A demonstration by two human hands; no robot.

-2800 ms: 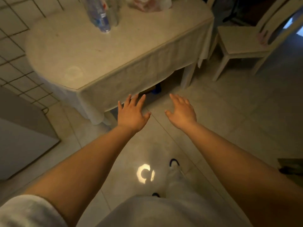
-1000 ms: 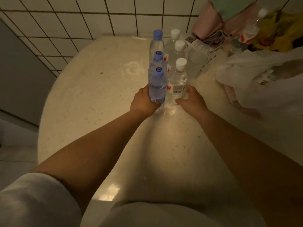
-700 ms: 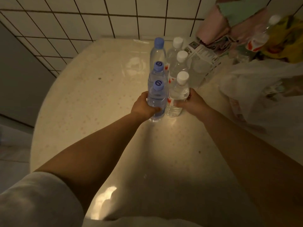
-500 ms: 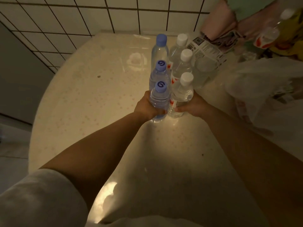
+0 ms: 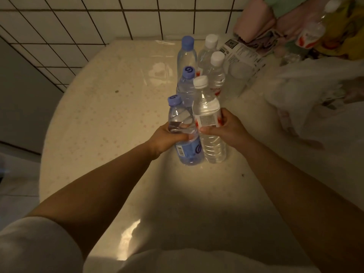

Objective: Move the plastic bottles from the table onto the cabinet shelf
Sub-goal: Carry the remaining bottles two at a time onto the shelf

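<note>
The left hand [image 5: 167, 137] is wrapped around the middle of a blue-capped bottle [image 5: 184, 133], and the right hand [image 5: 228, 129] grasps a white-capped bottle [image 5: 208, 123] at its label; the two bottles touch side by side and appear lifted just clear of the table [image 5: 98, 119], near the person. Four more bottles stand in a tight cluster just behind: two blue-capped [image 5: 186, 60] on the left, two white-capped [image 5: 209, 54] on the right, against the tiled wall [image 5: 98, 22]. The risk, as I judge it, is that the held pair, tilted toward each other, knock together or clip the nearest standing bottle [image 5: 186, 85] as they come away, toppling the row; thin walls full of water may also give and slip under a one-handed grip. Little writing is legible: the blue caps carry a swirl mark, repeated on the blue label beside a barcode; the white-capped bottle has a red-and-white label with fine print too small to read; a packet [image 5: 242, 54] to the right shows a code square and unreadable text
</note>
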